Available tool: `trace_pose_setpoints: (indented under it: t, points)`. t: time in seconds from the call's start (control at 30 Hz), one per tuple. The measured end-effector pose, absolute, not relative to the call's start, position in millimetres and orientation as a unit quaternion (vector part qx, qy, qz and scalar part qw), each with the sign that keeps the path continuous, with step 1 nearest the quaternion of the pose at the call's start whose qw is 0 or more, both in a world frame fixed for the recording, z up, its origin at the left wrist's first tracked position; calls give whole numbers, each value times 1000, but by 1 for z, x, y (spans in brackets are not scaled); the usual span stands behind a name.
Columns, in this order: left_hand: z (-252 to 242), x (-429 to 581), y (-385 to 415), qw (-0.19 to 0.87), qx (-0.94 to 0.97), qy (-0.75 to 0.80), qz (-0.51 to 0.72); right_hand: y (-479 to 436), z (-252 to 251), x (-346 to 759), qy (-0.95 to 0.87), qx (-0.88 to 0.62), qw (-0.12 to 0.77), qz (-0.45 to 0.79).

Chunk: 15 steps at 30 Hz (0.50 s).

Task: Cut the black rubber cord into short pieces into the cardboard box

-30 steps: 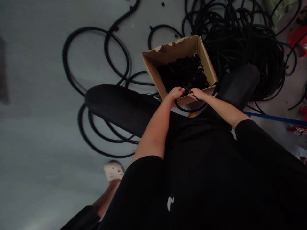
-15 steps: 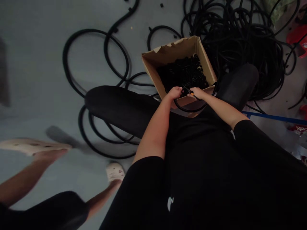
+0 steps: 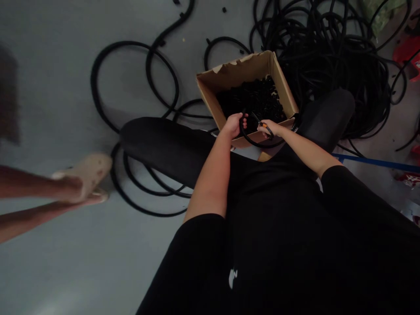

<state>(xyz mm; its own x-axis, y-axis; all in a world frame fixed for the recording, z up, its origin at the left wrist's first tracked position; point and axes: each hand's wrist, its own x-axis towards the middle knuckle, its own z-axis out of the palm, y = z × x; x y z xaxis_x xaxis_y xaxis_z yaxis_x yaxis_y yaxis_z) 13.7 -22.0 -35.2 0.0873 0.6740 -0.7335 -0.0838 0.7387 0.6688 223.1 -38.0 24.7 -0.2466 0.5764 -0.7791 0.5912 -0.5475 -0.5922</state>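
Shifted left along the box edge, the left hand [image 3: 233,125] now closes in a fist around a black rubber hose [image 3: 251,142], which loops below the near edge of the cardboard box [image 3: 229,76]. The right hand [image 3: 269,128] pinches orange-handled cutters [image 3: 262,125] close beside it. Another person's pale clog [image 3: 85,177] has swung in at far left.

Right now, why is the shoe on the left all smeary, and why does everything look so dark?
In the head view, the pale clog looks smeared, probably from moving fast, while the cardboard box and black cables stay fairly sharp. The head view is dim overall, so the black clothing loses nearly all detail.
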Motion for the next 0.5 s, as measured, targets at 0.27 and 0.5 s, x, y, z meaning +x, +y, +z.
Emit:
trace_pose_setpoints:
  t: [0.27, 0.5]
  points:
    - [-30, 25, -36, 734, 259, 581, 238, -34, 12, 220, 434, 610, -87, -657]
    - [-31, 29, -42, 786, 275, 531, 158, -26, 8, 223, 432, 630, -126, -633]
